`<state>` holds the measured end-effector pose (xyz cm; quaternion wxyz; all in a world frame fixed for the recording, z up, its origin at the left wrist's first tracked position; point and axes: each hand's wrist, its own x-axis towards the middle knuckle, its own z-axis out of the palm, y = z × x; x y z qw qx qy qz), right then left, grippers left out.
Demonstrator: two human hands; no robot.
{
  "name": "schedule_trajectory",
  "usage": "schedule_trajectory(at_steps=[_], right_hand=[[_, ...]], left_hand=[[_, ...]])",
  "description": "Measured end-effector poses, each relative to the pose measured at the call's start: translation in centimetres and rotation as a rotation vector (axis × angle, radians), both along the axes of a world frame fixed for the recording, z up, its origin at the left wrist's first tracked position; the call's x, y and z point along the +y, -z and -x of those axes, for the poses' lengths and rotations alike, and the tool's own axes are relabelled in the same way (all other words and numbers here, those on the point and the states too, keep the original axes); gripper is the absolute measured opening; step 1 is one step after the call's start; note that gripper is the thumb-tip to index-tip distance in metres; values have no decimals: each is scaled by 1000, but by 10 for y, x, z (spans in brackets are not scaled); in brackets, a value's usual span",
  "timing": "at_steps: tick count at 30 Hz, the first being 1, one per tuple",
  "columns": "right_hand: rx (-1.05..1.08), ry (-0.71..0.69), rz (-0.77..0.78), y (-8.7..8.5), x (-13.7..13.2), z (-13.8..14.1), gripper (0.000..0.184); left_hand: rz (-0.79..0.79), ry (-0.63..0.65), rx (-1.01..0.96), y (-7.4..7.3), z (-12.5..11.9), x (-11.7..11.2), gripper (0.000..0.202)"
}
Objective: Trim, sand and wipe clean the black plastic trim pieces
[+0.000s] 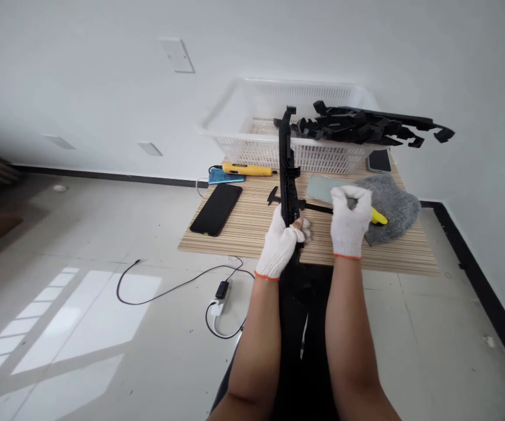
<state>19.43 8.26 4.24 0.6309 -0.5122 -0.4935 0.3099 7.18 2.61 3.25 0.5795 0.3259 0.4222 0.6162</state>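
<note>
My left hand (281,241), in a white knit glove with an orange cuff, is closed around the lower end of a long black plastic trim piece (288,169). The piece stands nearly upright before me, with clips and tabs along its side. My gloved right hand (351,219) is curled to the right of it, apart from the piece. From that fist a yellow-handled tool (379,217) sticks out to the right; its other end is hidden. Behind both hands a black caliper-like tool (316,206) lies on the table, partly covered. A grey fuzzy cloth (395,207) lies beside my right hand.
A white plastic basket (252,146) stands at the back, with several black plastic parts (361,124) across its right side. On the striped table (243,231) lie a black phone (216,209), a yellow pen-like power tool (247,169) and a pale green pad (325,187). Cables (168,286) trail on the floor.
</note>
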Motion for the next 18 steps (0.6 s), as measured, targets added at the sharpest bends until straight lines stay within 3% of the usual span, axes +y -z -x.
schedule_trajectory(at_steps=[3, 4, 7, 8, 11, 13, 15, 18], right_hand=[[-40, -200, 30, 0, 0, 2, 23], [-67, -154, 18, 0, 0, 3, 23], [15, 177, -32, 0, 1, 6, 20], [70, 162, -17, 0, 1, 5, 21], [162, -193, 69, -3, -1, 2, 41], [195, -345, 112, -5, -3, -3, 58], [256, -355, 130, -8, -6, -7, 55], [275, -260, 119, -8, -6, -12, 41]], left_hand=[[-17, 9, -26, 0, 0, 0, 47], [-16, 9, -31, 0, 0, 0, 46], [10, 16, -36, 1, 0, 1, 39], [16, 23, -35, 1, 0, 1, 37], [22, 59, -61, 0, 1, 0, 33], [18, 77, -92, -1, 2, -1, 34], [9, 72, -101, -2, 3, -2, 37], [9, 57, -76, -1, 3, -3, 40]])
